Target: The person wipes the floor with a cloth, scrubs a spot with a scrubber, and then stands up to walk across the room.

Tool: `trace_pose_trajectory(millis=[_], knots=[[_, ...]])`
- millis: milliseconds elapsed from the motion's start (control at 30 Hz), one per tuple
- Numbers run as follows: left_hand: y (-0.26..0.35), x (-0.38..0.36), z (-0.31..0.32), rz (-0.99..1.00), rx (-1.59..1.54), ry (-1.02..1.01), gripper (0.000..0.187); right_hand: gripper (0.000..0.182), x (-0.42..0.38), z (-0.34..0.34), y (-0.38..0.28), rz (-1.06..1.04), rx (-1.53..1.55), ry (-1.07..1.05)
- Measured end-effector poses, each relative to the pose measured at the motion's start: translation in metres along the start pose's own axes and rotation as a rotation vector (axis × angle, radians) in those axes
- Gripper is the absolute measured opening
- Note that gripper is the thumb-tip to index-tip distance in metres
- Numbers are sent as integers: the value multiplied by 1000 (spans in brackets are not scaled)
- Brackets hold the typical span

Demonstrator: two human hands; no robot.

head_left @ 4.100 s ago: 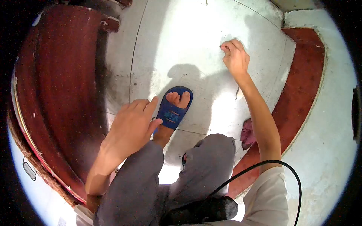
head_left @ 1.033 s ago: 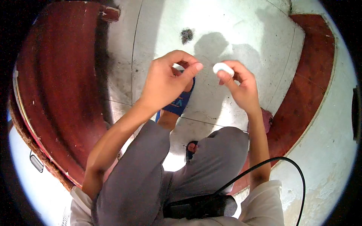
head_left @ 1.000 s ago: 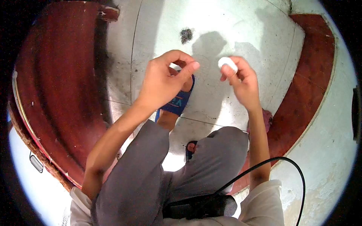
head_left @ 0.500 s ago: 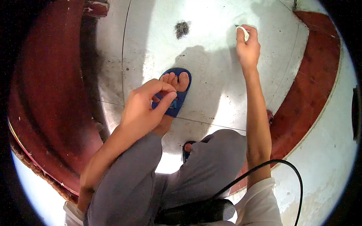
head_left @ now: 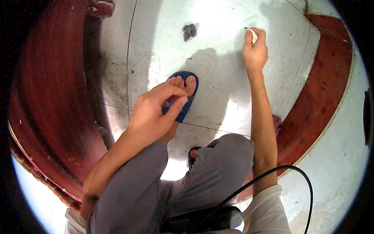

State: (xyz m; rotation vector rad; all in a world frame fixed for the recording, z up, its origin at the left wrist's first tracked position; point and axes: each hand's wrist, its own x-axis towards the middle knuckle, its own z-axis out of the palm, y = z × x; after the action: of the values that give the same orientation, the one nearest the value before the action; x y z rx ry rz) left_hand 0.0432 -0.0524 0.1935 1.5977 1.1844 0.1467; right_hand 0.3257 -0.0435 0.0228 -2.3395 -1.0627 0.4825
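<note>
My left hand (head_left: 152, 113) is held above my foot in its blue slipper (head_left: 181, 116). Thumb and forefinger are pinched together, and whatever they may hold is too small to make out. Out to the right, my right hand (head_left: 255, 50) grips a small whitish object (head_left: 254, 37) with a curved edge and a dark tip, close to the pale floor. Most of that object is hidden by the fingers. A dark, fuzzy clump of debris (head_left: 189, 32) lies on the floor between the two hands, further ahead.
Dark red wooden furniture (head_left: 54, 97) curves along the left side. On the right, a red-brown strip (head_left: 311, 93) borders the pale wall (head_left: 331, 156). A black cable (head_left: 300, 170) loops by my right arm from a black device (head_left: 206, 219) at my lap. Pale floor tiles (head_left: 218, 74) lie ahead.
My left hand has shifted slightly right, its fingers still pinched. My right hand keeps the whitish object and has scarcely moved. The whole view has shifted a little.
</note>
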Motion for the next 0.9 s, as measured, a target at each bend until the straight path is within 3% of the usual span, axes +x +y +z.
trace_pose_trajectory(millis=[900], knots=[[-1,0,1,29,9,-18,11,31,0,10,-3,-14,-27,93]])
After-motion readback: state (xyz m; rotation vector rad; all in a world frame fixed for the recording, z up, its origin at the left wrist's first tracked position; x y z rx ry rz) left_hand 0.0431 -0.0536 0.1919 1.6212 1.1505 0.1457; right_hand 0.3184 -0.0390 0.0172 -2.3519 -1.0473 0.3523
